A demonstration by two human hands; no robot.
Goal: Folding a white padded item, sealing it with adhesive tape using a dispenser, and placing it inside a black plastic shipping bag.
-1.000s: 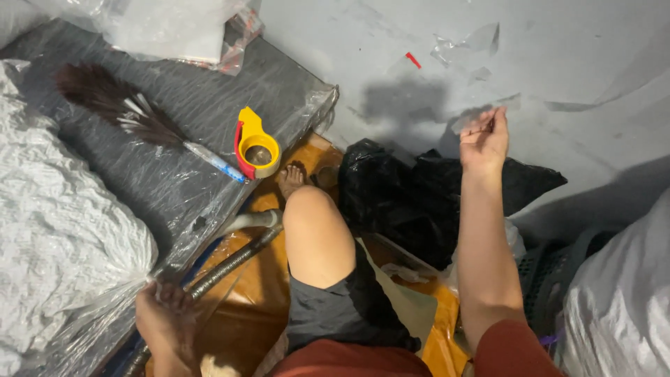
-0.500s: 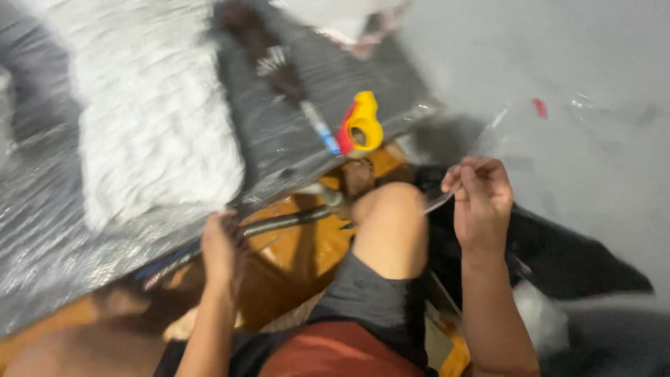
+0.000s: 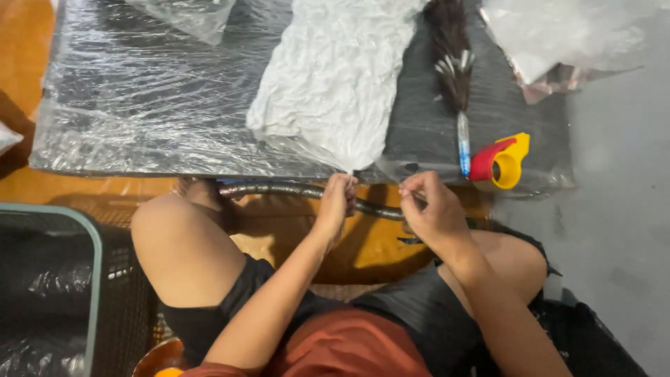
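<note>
My left hand (image 3: 338, 200) is closed around the lower tip of a white feather duster head (image 3: 333, 78) wrapped in clear plastic, at the near edge of a dark, plastic-covered board (image 3: 139, 98). Close beside it, my right hand (image 3: 427, 204) pinches something thin, probably a strip of clear film, between thumb and fingers. A dark ridged rod (image 3: 307, 190) lies just under both hands along the board's edge. A dark feather duster with a blue handle (image 3: 457, 84) lies on the board to the right.
A red and yellow tape dispenser (image 3: 504, 162) sits on the board's right corner. A clear plastic bag (image 3: 558, 35) lies at top right on grey floor. A black mesh basket with a green rim (image 3: 63, 293) stands at lower left. My bare knees frame the hands.
The view has swung so the board now lies straight ahead. My right hand came down from out at the right, and both hands now meet at the board's near edge.
</note>
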